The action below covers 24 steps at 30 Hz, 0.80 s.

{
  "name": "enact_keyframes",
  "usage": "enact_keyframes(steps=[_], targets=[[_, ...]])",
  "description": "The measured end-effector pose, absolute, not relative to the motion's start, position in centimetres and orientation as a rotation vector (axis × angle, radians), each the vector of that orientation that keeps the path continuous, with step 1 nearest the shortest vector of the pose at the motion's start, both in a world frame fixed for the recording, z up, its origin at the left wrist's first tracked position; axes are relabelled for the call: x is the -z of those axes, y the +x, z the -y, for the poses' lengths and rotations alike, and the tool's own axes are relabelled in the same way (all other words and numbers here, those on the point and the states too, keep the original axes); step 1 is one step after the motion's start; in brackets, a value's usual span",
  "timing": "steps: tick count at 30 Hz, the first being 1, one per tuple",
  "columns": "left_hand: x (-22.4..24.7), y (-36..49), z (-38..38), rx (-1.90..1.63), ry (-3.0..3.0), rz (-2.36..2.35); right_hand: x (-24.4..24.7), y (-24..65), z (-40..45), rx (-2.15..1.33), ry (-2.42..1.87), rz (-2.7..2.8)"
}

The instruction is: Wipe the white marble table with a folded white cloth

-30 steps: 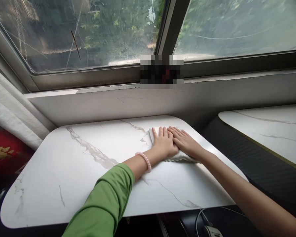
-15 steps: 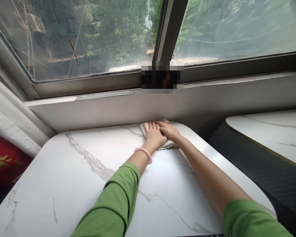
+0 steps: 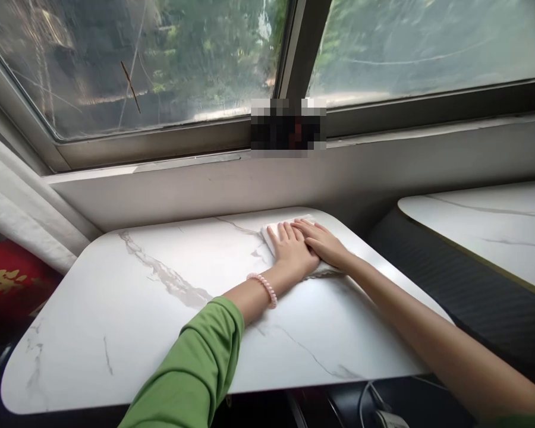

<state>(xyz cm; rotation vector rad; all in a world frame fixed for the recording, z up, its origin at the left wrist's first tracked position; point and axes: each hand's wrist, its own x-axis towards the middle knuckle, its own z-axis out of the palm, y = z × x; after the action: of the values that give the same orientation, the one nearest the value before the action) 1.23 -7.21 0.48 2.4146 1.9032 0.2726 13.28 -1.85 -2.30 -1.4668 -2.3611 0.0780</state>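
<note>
A white cloth lies folded on the white marbled table, near its far right corner. My left hand rests flat on the cloth, fingers stretched out and pointing away from me. Beside it, my right hand also presses on the cloth, its fingers extended and touching the left hand's side. Both palms face down, and the cloth's edges show around them. A pink beaded bracelet circles my left wrist.
Past the table's far edge stands a pale wall under a window frame. Another marbled table is at right, beyond a dark ribbed surface. A white curtain and a red item are at left.
Both hands and the cloth have slid a little to the right and slightly toward me along the table. The view has also shifted somewhat, showing the table's near edge.
</note>
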Motion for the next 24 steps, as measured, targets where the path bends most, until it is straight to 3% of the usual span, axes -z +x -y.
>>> enact_keyframes(steps=[13, 24], targets=[[-0.7, 9.0, 19.5, -0.19, 2.567, -1.433, 4.0, 24.8, 18.2, -0.168, -1.555, 2.181], [-0.9, 7.7, 16.5, -0.202, 2.637, -1.305, 2.1, 22.7, 15.7, -0.157, -1.69, 2.153]])
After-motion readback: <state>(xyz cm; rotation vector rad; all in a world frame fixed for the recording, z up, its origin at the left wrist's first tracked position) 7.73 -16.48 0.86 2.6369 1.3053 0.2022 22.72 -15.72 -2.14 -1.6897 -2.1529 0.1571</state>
